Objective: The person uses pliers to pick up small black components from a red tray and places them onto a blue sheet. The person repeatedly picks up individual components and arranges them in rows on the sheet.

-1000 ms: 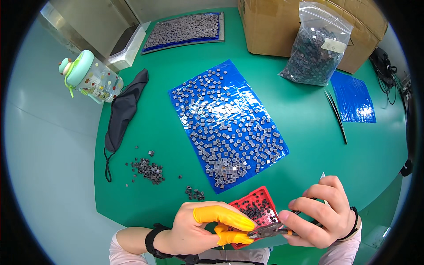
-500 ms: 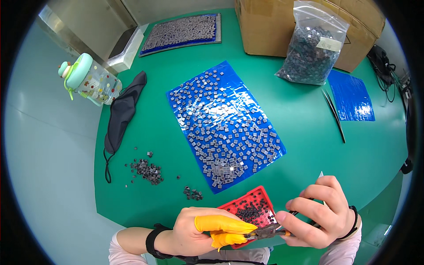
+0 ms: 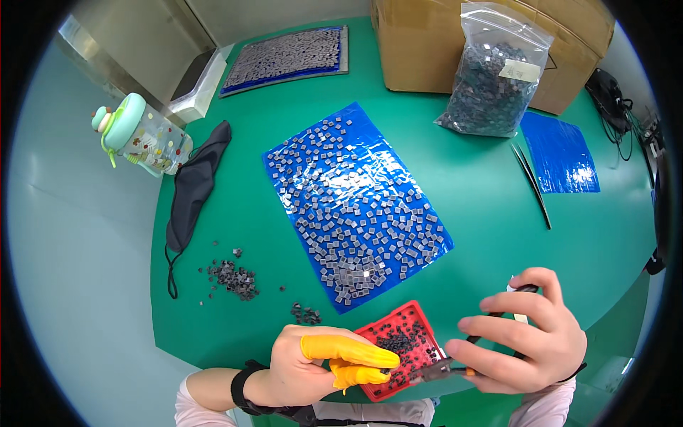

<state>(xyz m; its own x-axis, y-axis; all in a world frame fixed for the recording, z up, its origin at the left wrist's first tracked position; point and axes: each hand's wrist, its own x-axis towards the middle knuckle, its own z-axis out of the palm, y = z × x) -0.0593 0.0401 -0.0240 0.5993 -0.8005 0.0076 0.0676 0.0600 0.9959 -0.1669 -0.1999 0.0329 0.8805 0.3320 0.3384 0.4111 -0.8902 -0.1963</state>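
Note:
My left hand (image 3: 306, 366), with yellow covers on its thumb and forefinger, pinches a small dark piece (image 3: 385, 371) between the covered tips. My right hand (image 3: 530, 338) holds pliers (image 3: 435, 370) with dark handles, their metal jaws pointing left over the red tray's lower corner. Under and between both hands lies the red tray (image 3: 425, 313), with many tiny black pieces (image 3: 404, 341) in it. The jaws and the pinched piece are apart. Beyond the tray spreads a blue sheet (image 3: 370, 135) carrying many small grey square pieces (image 3: 348, 213).
Dark pieces (image 3: 237, 280) and a smaller cluster (image 3: 304, 314) lie left. A black mask (image 3: 193, 188) lies near a mint-lidded bottle (image 3: 153, 135). Behind are a filled board (image 3: 284, 57), carton (image 3: 416, 50) and bag (image 3: 491, 89); tweezers (image 3: 532, 186) lie beside a blue sheet (image 3: 560, 153).
My hands have moved apart: the plier jaws are now away from the left fingertips. The right hand's fingers have spread and the plier handles stand wider. The whole view has shifted slightly.

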